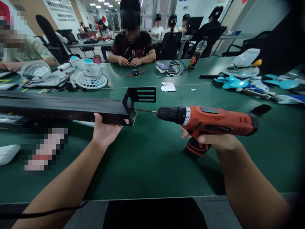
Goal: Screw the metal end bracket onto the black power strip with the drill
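Observation:
My left hand (105, 128) grips the near side of a long black metal housing (102, 108), its thumb up against the side face and the other fingers hidden beneath. A black slotted bracket (144, 94) stands at the housing's right end. My right hand (214, 140) is wrapped around the handle of an orange cordless drill (221, 119), which lies level and points left. From the chuck a long thin bit (144, 110) reaches to the end plate of the housing. Whether its tip sits in a screw I cannot tell.
White fan parts (91, 76) lie at the back left. On the right are blue fan blades (232, 82) and a white fan (240, 68). A drink bottle (197, 54) and a paper scrap (168, 86) are farther back. Across the table a person (133, 44) handles small wires.

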